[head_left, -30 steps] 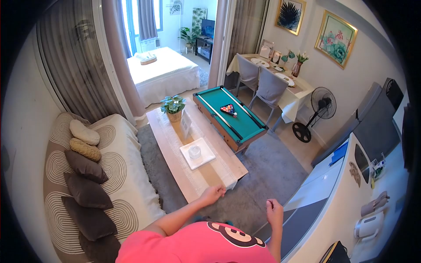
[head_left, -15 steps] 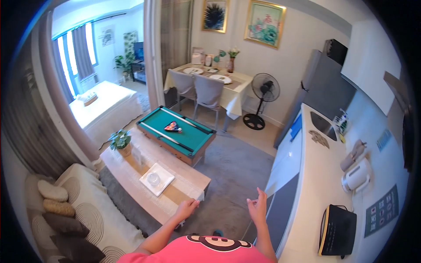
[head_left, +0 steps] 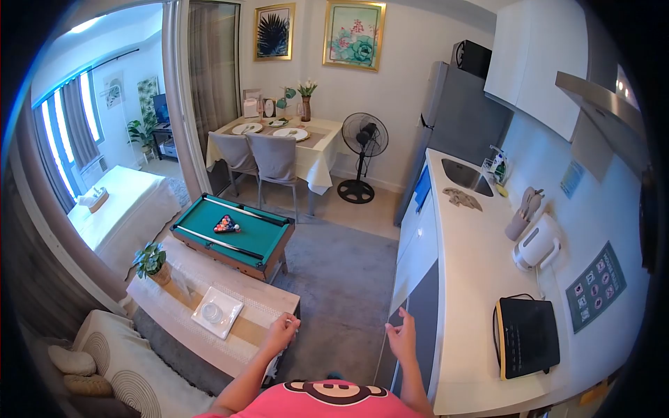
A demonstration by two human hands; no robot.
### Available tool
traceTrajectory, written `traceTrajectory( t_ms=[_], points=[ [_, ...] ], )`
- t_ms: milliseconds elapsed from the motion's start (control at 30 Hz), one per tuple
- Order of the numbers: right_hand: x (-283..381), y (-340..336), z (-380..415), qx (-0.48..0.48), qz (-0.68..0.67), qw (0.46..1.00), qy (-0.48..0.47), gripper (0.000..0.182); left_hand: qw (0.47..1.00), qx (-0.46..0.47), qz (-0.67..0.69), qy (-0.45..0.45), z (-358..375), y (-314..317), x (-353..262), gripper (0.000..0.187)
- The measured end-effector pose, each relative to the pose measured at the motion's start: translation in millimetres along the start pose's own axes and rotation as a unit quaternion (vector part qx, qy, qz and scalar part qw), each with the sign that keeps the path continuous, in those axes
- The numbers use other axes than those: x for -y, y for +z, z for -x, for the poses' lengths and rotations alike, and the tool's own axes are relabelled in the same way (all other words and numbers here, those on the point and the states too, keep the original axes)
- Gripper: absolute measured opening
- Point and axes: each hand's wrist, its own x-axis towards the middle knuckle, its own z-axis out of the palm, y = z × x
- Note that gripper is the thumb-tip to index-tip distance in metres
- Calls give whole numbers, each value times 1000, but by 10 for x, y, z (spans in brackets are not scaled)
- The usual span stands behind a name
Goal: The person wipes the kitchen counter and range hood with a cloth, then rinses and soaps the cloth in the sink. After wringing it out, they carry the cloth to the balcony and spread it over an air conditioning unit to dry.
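Your left hand (head_left: 280, 333) is at 11 o'clock from your body, its fingers curled in and narrow; you cannot tell from this view whether anything sits inside the curl. It overlaps the near end of the coffee table (head_left: 209, 345), which stretches toward 10 o'clock, though contact with the wood cannot be made out. Your right hand (head_left: 401, 334) is at 1 o'clock, fingers loosely open with thumb and forefinger apart, just beside the dark front panel (head_left: 422, 306) below the kitchen counter (head_left: 460, 279).

On the coffee table, a square white tray (head_left: 228, 322) carries a clear round dish (head_left: 212, 312), and a potted plant (head_left: 150, 260) stands farther along at 10 o'clock. The small pool table (head_left: 254, 235) is at 11 o'clock, behind the coffee table (its balls (head_left: 224, 223) sit grouped in a triangle, with a cue along either side). A black standing fan (head_left: 364, 134) is at 12 o'clock, against the wall. The white kettle (head_left: 535, 244) is on the counter at 2 o'clock, and a black appliance with a yellow edge (head_left: 529, 338) lies nearer 3.
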Motion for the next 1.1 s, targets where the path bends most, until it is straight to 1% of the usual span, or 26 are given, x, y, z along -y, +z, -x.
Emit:
traceTrajectory(
  t_ms=[33,133,233,333,433,467,533,567,600,633,700,733,767,800,833,933,1033,1100],
  points=[
    [-13,-2,4,-4,4,1000,-1,55,1000,10,0,-2,7,20,-5,23],
    [54,-37,10,31,30,999,10,50,1000,9,-9,13,26,52,15,26],
    [15,25,22,51,14,999,3,42,1000,24,-4,-16,29,-17,109,27],
    [61,40,28,109,23,994,10,33,1000,16,-16,-6,59,-85,155,20],
    [-33,124,52,133,4,991,-30,32,998,-13,61,8,102,-42,165,17],
    [-60,157,79,157,11,987,-28,32,999,-8,45,-11,152,-38,142,12],
    [-20,224,125,209,24,977,-29,32,996,82,-34,24,236,43,71,14],
    [11,242,167,296,26,955,2,32,989,125,-72,42,271,72,68,16],
    [128,230,219,381,26,923,31,32,970,230,-84,11,310,115,102,23],
    [192,233,266,464,26,884,60,32,949,305,-85,-8,376,169,134,24],
    [-147,445,465,587,-8,805,88,32,890,447,-82,-44,515,311,134,26],
    [-182,498,522,643,-25,758,100,31,881,462,-76,-64,552,332,118,27],
    [-229,508,571,643,-17,761,81,30,873,476,-69,-84,577,347,100,28],
    [-132,459,604,643,-10,763,61,28,864,489,-63,-103,589,355,86,29],
    [-55,415,622,643,-3,765,41,27,863,491,-68,-100,588,343,75,28],
    [54,335,579,658,27,750,58,30,856,500,-80,-100,576,274,35,28],
    [56,323,574,669,23,740,67,31,858,496,-78,-106,628,257,-38,29],
    [62,326,579,665,9,744,60,32,864,490,-87,-80,642,274,-15,30]
  ],
)
